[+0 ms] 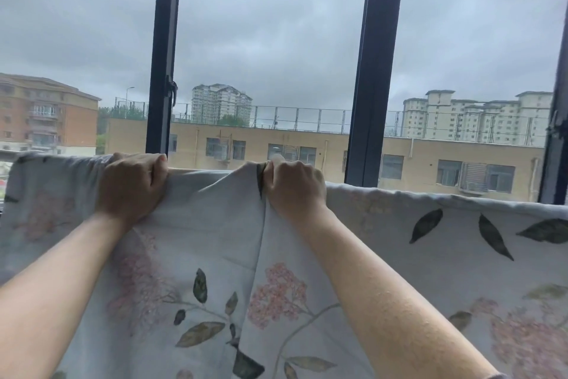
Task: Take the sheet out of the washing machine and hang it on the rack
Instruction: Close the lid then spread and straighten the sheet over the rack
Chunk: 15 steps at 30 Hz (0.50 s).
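Observation:
A pale grey sheet printed with pink flowers and dark leaves hangs across the lower half of the view, its top fold running from left to right. My left hand grips the top fold at the left of centre, fingers curled over the edge. My right hand pinches a bunched crease of the sheet at its top, just right of centre. The rack's bar is hidden under the cloth.
Behind the sheet stands a large window with dark upright frames. A window handle sits on the left frame. Outside are buildings and a grey sky.

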Available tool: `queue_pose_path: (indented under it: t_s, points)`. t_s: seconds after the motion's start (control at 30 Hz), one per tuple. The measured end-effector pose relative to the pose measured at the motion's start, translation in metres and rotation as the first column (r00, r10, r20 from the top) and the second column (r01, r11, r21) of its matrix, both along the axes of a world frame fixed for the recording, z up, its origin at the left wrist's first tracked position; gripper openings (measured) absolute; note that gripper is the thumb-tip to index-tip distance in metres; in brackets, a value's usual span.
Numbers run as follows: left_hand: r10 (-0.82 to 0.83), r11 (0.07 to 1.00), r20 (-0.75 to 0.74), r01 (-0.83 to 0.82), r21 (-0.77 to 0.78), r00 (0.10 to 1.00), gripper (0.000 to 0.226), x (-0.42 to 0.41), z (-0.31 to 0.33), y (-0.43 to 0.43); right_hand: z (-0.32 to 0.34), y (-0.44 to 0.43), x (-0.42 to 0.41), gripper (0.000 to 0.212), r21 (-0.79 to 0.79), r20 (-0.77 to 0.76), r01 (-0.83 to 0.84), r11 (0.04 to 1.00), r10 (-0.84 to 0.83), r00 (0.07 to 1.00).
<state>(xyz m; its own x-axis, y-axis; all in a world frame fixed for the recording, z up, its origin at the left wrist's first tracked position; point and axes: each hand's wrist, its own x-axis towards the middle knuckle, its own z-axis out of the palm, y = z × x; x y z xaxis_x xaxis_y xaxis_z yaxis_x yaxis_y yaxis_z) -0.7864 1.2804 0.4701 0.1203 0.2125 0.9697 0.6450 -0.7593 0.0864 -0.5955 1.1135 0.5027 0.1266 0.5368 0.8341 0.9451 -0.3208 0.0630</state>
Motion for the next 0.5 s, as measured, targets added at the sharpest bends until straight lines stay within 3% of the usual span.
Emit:
queue_pose_path:
  t_s: [0.13, 0.4, 0.5]
  points:
    - [0.018, 1.000, -0.003, -0.018, 0.003, 1.000, 0.050, -0.007, -0.001, 0.004, -0.001, 0.001, -0.002, 0.028, -0.018, -0.013, 0.015, 1.000, -0.016, 1.000]
    - [0.101, 0.995, 0.054, -0.100, -0.021, 0.993, 0.051, -0.033, -0.001, 0.036, -0.002, 0.007, -0.008, 0.046, -0.040, 0.048, 0.073, 0.997, -0.071, 0.996]
    - [0.107, 0.994, 0.040, -0.106, -0.023, 0.993, 0.050, -0.038, -0.001, 0.043, -0.002, 0.005, -0.009, 0.042, -0.061, 0.054, 0.071, 0.996, -0.068, 0.996]
